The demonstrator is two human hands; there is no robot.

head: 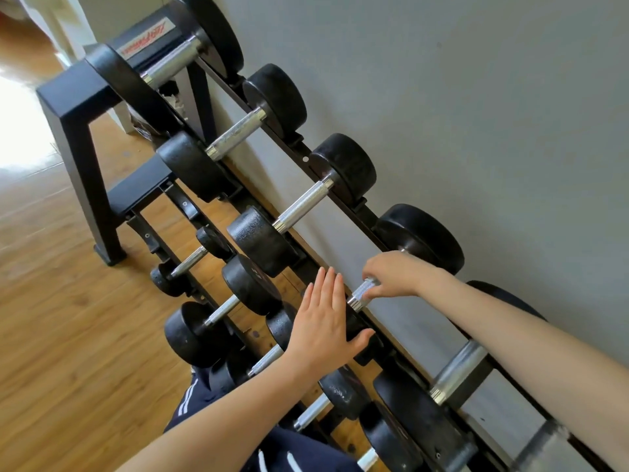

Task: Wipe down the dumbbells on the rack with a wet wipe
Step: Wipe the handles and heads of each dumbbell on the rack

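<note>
1. The right hand [391, 274] gripped the knurled handle [362, 294] of a dumbbell on the rack's [360, 206] upper tier.
2. The left hand [323, 325], fingers straight and flat, rested on that dumbbell's near head, just beside the right.
3. No wipe showed (perhaps hidden under the right palm).
</note>
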